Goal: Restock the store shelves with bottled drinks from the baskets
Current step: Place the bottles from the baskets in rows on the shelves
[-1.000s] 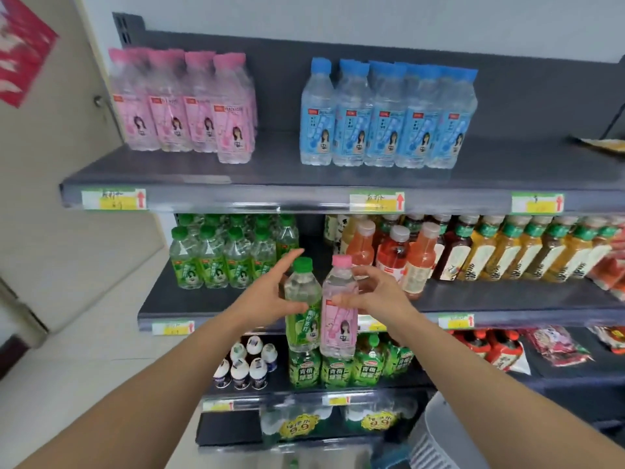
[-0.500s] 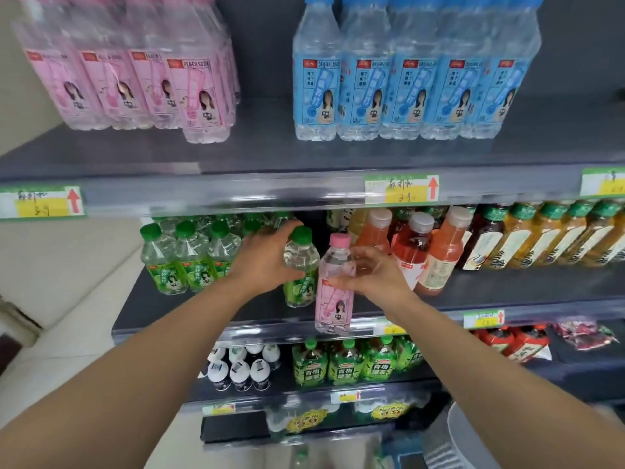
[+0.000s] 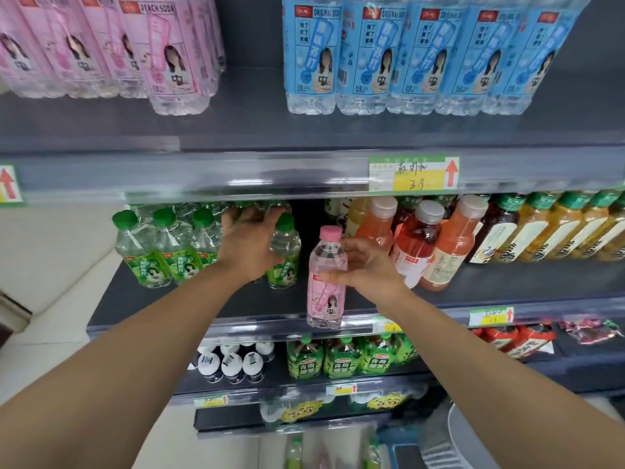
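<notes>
The frame's top edge is cutting off the caps of the pink-labelled clear bottles (image 3: pixel 101 45) and the blue-labelled clear bottles (image 3: pixel 406 55) on the upper shelf. At the bottom right, a pale basket (image 3: pixel 436 445) is showing only as a blur. The left hand (image 3: pixel 248 245) is hiding part of a green-capped clear plastic bottle (image 3: pixel 285 252), its fingers curling round the bottle at the right end of the green row on the dark grey middle shelf (image 3: pixel 169 299). The right hand (image 3: pixel 367 269) is gripping a pink-capped, pink-labelled clear bottle (image 3: pixel 326 282) upright by its upper body, with the base hanging before that shelf's front rail.
</notes>
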{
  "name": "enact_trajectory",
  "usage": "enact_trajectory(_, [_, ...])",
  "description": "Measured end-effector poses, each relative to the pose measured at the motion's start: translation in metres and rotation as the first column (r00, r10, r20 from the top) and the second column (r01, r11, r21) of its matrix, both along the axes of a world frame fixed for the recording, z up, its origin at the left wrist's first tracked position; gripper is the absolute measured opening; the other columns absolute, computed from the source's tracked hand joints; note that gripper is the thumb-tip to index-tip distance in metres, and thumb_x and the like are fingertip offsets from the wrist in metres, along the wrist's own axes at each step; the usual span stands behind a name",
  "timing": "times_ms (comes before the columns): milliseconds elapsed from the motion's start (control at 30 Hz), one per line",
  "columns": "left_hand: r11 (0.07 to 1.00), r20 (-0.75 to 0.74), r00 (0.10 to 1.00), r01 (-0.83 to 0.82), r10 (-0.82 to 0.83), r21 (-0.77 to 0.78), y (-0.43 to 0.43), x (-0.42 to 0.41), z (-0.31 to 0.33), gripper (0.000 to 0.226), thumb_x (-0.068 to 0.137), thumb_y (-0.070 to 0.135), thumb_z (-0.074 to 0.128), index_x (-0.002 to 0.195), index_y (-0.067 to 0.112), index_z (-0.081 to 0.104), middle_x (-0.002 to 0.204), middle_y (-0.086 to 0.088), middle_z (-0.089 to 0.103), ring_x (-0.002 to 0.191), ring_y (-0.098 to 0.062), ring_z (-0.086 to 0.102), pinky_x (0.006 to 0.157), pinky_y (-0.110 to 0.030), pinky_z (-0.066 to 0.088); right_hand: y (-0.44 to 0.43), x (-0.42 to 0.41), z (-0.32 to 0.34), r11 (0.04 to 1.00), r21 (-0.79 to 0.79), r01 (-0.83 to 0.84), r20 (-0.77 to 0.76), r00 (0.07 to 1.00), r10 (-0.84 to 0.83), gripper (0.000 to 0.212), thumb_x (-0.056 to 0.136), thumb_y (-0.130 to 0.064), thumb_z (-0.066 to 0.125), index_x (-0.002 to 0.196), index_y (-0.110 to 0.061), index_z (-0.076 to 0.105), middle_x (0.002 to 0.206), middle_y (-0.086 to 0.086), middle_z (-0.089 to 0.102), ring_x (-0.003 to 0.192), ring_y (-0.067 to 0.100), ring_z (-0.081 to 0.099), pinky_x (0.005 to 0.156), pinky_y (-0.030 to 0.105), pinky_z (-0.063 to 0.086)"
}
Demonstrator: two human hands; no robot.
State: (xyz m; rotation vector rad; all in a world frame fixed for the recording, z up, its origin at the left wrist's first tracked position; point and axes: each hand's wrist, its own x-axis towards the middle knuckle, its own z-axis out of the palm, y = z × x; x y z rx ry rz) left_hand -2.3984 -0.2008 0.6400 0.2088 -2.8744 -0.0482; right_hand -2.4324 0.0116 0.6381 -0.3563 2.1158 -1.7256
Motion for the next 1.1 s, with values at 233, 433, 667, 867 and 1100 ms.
enact_trajectory(233, [0.989, 0.006, 0.999, -0.032, 0.033, -0.144, -0.004, -0.004, 0.000, 0.086, 0.078, 0.043, 0.071, 0.148, 0.020, 0.027, 0.141, -0.002, 0.046, 0.133, -0.023, 0.032, 0.107, -0.047, 0.017, -0.006, -0.002, -0.005, 1.000, -0.002, -0.026, 0.001, 1.000, 0.026, 0.048, 0.066, -0.002, 0.085, 0.096, -0.028, 0.058, 0.090, -0.007, 0.064, 0.077, 0.003, 0.061, 0.066, 0.014, 0.051])
enact_trajectory(433, [0.983, 0.002, 0.997, -0.070, 0.071, -0.168, -0.002, -0.011, -0.001, 0.086, 0.079, 0.045, 0.069, 0.149, 0.019, 0.025, 0.144, -0.003, 0.043, 0.137, -0.024, 0.028, 0.111, -0.051, 0.014, -0.005, -0.003, -0.005, 0.999, -0.023, -0.040, 0.016, 0.999, 0.040, 0.049, 0.067, 0.003, 0.083, 0.098, -0.024, 0.056, 0.088, -0.008, 0.063, 0.073, -0.001, 0.060, 0.056, 0.005, 0.048])
enact_trajectory(667, [0.977, 0.034, 0.994, -0.091, 0.099, -0.193, 0.003, -0.008, -0.001, 0.092, 0.079, 0.047, 0.069, 0.149, 0.014, 0.021, 0.147, -0.005, 0.037, 0.139, -0.026, 0.024, 0.113, -0.054, 0.011, 0.000, -0.005, -0.004, 0.999, -0.026, -0.029, 0.016, 0.999, 0.030, 0.050, 0.065, 0.004, 0.083, 0.098, -0.023, 0.057, 0.089, -0.006, 0.064, 0.074, 0.002, 0.061, 0.057, 0.006, 0.048])
enact_trajectory(867, [0.980, -0.008, 0.999, -0.043, 0.043, -0.193, 0.017, 0.008, 0.010, 0.084, 0.078, 0.043, 0.070, 0.149, 0.020, 0.029, 0.147, -0.007, 0.036, 0.139, -0.028, 0.024, 0.112, -0.058, 0.009, 0.007, 0.001, 0.010, 0.998, -0.027, -0.056, -0.010, 0.998, 0.056, 0.055, 0.066, 0.004, 0.083, 0.112, -0.013, 0.058, 0.092, -0.007, 0.063, 0.076, -0.002, 0.059, 0.057, 0.004, 0.046])
enact_trajectory(1100, [0.988, 0.007, 0.992, 0.124, -0.123, -0.088, 0.041, 0.042, 0.030, 0.074, 0.075, 0.049, 0.066, 0.142, 0.030, 0.040, 0.143, 0.003, 0.042, 0.140, -0.021, 0.021, 0.109, -0.045, 0.002, 0.019, 0.024, 0.041, 0.992, -0.011, -0.123, -0.109, 0.987, 0.121, 0.057, 0.064, -0.002, 0.086, 0.110, -0.020, 0.060, 0.098, -0.004, 0.066, 0.085, 0.007, 0.062, 0.063, 0.009, 0.051])
